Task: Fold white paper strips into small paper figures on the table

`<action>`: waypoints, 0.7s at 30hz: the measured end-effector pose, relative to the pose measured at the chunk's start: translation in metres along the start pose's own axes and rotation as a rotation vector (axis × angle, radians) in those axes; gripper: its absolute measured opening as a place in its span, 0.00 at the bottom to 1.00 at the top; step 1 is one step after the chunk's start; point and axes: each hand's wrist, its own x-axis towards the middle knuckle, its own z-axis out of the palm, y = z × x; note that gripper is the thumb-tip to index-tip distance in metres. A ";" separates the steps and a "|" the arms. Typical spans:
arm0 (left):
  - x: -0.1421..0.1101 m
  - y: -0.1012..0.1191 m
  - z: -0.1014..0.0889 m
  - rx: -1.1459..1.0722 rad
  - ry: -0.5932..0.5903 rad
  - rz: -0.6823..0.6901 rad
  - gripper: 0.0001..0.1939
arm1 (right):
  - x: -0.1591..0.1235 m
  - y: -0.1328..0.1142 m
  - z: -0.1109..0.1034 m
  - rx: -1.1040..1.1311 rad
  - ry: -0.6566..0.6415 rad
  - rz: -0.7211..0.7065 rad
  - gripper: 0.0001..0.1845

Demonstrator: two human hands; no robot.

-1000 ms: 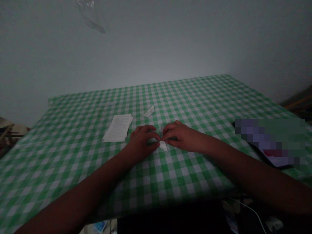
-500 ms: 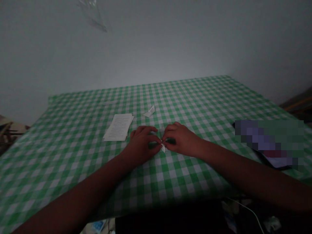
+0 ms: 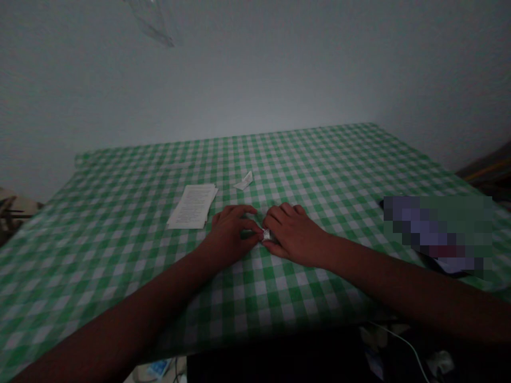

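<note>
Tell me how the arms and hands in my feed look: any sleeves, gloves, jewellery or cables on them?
The left hand and right hand are ungloved, with no ring, watch or bracelet that I can make out in this dim light. No sleeve shows on the left forearm or right forearm, and no cable or marking.

A green-and-white checked cloth [image 3: 319,159] is covering the counter [image 3: 120,175], and a plain grey wall [image 3: 279,74] is standing behind its far edge. High on the left, a clear plastic bag [image 3: 154,24] is hanging against the wall. Toward the counter's right side, a dark-edged flat object [image 3: 431,234] is lying at a slant, its face mostly hidden by pixelation. Below the near edge, a white cable [image 3: 411,346] is curving downward on the right, while a blue packet [image 3: 158,368] is showing on the left.
</note>
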 end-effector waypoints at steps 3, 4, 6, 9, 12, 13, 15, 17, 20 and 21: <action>0.000 0.000 0.000 -0.005 -0.004 -0.004 0.01 | 0.001 0.005 -0.002 0.053 -0.003 -0.008 0.27; 0.001 0.000 -0.001 -0.004 -0.006 -0.004 0.01 | 0.002 0.008 -0.004 0.105 -0.014 -0.016 0.27; 0.000 0.000 -0.001 -0.004 -0.012 -0.002 0.02 | 0.004 0.016 -0.007 0.244 -0.049 -0.040 0.22; 0.000 -0.001 -0.002 -0.006 -0.024 -0.002 0.02 | 0.005 0.026 -0.009 0.375 -0.078 -0.077 0.11; -0.001 -0.001 -0.002 -0.002 -0.017 0.000 0.03 | 0.005 0.026 -0.009 0.348 -0.063 -0.048 0.12; -0.001 -0.001 -0.002 -0.003 -0.011 0.001 0.03 | 0.005 0.024 -0.009 0.328 -0.057 -0.025 0.14; -0.001 -0.001 -0.002 -0.007 -0.009 0.002 0.03 | 0.005 0.020 -0.008 0.304 -0.055 0.009 0.15; -0.001 -0.001 -0.001 -0.008 -0.020 0.001 0.03 | 0.005 0.018 -0.008 0.303 -0.057 0.016 0.16; -0.001 -0.002 -0.001 -0.008 -0.026 0.002 0.03 | 0.005 0.017 -0.008 0.319 -0.059 0.014 0.15; -0.001 -0.002 -0.001 -0.008 -0.026 0.002 0.03 | 0.005 0.017 -0.008 0.315 -0.056 0.016 0.15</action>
